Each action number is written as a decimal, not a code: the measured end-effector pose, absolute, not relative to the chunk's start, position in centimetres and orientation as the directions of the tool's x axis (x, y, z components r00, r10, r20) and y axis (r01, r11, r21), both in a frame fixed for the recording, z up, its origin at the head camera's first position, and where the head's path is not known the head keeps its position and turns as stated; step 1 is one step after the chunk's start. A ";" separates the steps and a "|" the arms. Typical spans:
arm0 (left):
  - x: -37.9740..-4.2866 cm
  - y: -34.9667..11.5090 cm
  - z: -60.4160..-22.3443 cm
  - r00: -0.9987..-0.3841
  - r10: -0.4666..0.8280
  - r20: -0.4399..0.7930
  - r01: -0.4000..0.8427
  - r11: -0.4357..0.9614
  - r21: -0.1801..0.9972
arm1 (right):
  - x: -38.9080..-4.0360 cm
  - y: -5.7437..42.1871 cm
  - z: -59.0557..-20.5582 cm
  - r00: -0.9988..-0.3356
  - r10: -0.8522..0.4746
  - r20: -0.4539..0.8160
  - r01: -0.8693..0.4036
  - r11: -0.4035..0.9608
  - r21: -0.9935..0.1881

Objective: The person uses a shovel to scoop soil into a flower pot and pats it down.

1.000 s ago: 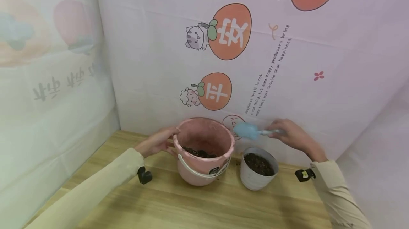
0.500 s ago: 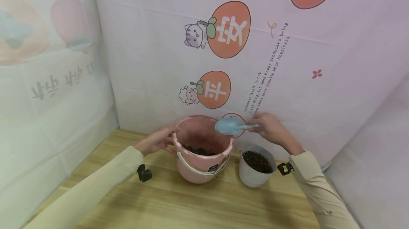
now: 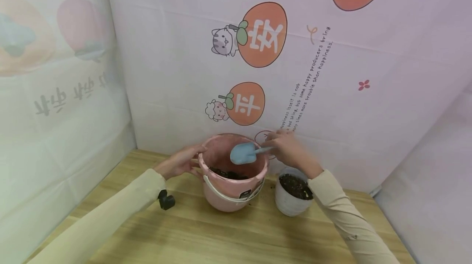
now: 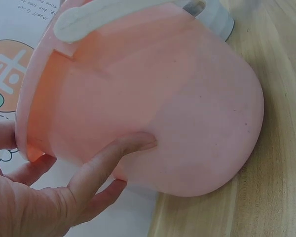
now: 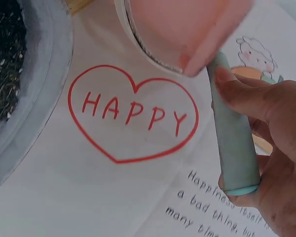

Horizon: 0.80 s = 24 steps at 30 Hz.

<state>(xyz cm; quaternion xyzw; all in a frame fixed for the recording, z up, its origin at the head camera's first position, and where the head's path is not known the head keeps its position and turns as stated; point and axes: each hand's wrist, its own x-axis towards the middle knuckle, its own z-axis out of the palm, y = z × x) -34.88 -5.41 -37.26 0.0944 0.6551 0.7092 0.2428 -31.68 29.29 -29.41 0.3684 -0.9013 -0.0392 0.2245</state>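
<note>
A pink bucket (image 3: pixel 225 196) with a white bail handle (image 3: pixel 225 196) and dark soil low inside stands on the table. My left hand (image 3: pixel 182 161) holds it by the rim; in the left wrist view, fingers (image 4: pixel 106 158) lie against its pink side. In my right hand (image 3: pixel 289 149) is a light blue garden trowel (image 3: pixel 243 153), its blade over the bucket's mouth. The right wrist view shows thumb and fingers round the trowel's handle (image 5: pixel 234 133). Beside the bucket, partly hidden by the right forearm, stands a whitish flowerpot (image 3: pixel 289 203) filled with dark soil.
The wooden table (image 3: pixel 206 239) meets a white printed sheet (image 3: pixel 177 71) right behind the bucket and pot. More sheeting (image 3: pixel 88 133) hangs at the left, and another panel at the right. A few soil crumbs lie between bucket and pot.
My right hand has carried the trowel leftward from above the pot to over the bucket, the forearm now covering part of the pot. My left hand keeps its hold on the bucket.
</note>
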 end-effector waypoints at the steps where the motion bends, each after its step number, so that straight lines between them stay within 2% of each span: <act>1: -34.9 -5.4 -37.3 -0.865 0.467 -0.185 -0.222 -0.024 0.975 | -31.7 29.1 -29.5 -0.622 -0.689 0.373 -0.643 0.721 0.259; 8: -34.9 -5.3 -37.4 -0.868 0.461 -0.182 -0.217 -0.024 0.976 | -31.8 27.2 -30.2 -0.596 -0.713 0.369 -0.611 0.701 0.366; 14: -35.0 -5.3 -37.4 -0.871 0.457 -0.181 -0.213 -0.019 0.977 | -32.1 25.3 -30.8 -0.591 -0.723 0.356 -0.625 0.690 0.364; 20: -35.0 -5.3 -37.4 -0.873 0.453 -0.182 -0.213 -0.018 0.977 | -32.3 23.2 -31.2 -0.656 -0.708 0.260 -0.611 0.701 0.367; 24: -35.0 -5.2 -37.4 -0.870 0.456 -0.189 -0.222 -0.018 0.975 | -32.5 22.1 -31.5 -0.703 -0.684 0.193 -0.635 0.726 0.263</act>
